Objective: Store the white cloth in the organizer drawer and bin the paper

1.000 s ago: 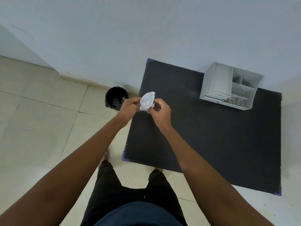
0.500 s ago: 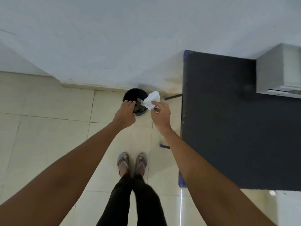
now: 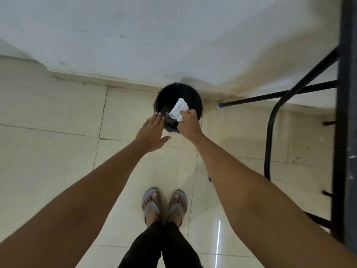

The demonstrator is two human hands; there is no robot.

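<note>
A round black bin (image 3: 195, 97) stands on the tiled floor against the white wall. My right hand (image 3: 188, 125) is pinched on a crumpled white paper (image 3: 178, 110), which hangs right over the bin's mouth. My left hand (image 3: 152, 133) hovers flat beside the bin's left rim, fingers spread and holding nothing. Neither the white cloth nor the organizer is in view.
The black table's edge (image 3: 347, 132) runs down the far right, with its black metal legs (image 3: 270, 136) just right of the bin. My sandalled feet (image 3: 164, 206) stand on the cream tiles below my hands. The wall's base runs behind the bin.
I have turned from the table to face the floor; the organizer left the view. My left hand let go of the paper. My right hand carried it over the bin.
</note>
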